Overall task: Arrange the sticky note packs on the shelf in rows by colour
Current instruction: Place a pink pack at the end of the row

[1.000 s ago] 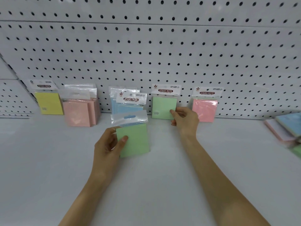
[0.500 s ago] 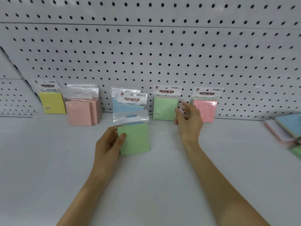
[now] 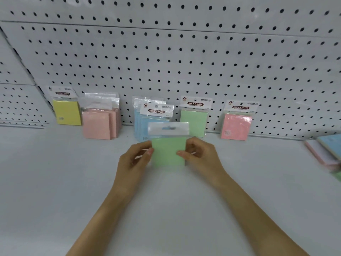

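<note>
A person's left hand [image 3: 136, 157] and right hand [image 3: 200, 156] hold a green sticky note pack [image 3: 168, 150] by its side edges, each grip closed on it with a thumb on the front face. The pack is upright above the white shelf [image 3: 55, 182], in front of the blue packs [image 3: 141, 124] and just left of the lone green pack [image 3: 193, 122] that leans against the pegboard [image 3: 184, 61]. Along the back, the sorting looks partly done. A single yellow pack [image 3: 67, 112] stands at the far left, then a cluster of pale pink packs [image 3: 97, 124], the blue group, the one green, and a brighter pink pack [image 3: 236, 126] on its own at the right. Whether that last pink is a separate shade or a stray from the pink cluster cannot be told. The held pack has yet to join the green row, which appears to be its destination. At the shelf's right edge lies a blurred loose pile [image 3: 326, 150] with pink, blue and green showing, and it looks unsorted. By this evidence the job stands somewhere near its middle, with colour groups started but rows still short and more packs waiting.
</note>
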`<move>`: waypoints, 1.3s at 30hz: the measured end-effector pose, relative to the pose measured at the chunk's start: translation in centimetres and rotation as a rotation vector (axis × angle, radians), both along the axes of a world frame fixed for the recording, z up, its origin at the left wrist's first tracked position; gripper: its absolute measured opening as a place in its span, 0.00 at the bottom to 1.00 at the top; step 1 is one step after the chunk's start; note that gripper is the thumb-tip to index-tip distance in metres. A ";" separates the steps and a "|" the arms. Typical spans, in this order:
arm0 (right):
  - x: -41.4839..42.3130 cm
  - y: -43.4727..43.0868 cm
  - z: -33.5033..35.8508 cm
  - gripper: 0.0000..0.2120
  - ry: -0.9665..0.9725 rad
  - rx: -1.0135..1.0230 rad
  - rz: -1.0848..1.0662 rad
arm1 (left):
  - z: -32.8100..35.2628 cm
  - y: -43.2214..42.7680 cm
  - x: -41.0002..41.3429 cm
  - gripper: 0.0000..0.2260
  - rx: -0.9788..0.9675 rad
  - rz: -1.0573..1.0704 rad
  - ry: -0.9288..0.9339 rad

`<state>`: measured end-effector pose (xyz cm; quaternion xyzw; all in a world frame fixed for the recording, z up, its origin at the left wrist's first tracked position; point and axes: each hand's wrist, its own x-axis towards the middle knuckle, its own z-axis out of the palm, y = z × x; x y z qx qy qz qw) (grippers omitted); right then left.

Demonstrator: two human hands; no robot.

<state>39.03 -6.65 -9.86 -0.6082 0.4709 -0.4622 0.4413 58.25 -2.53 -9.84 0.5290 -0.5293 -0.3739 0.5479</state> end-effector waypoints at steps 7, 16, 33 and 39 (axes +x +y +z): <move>-3.4 -2.0 -0.4 0.06 -0.132 -0.051 -0.476 | -1.4 -2.1 1.0 0.17 -0.362 -0.088 -0.831; -0.9 -3.7 -0.2 0.21 0.103 -0.111 -0.608 | -2.3 -4.8 2.4 0.25 -0.411 -0.281 -1.245; -0.9 -4.2 0.0 0.22 0.059 -0.131 -0.723 | -2.7 -4.5 2.4 0.26 -0.377 -0.242 -1.173; -1.2 -3.5 -0.1 0.17 0.029 -0.084 -0.856 | -1.5 -4.2 2.0 0.27 -0.344 -0.235 -1.194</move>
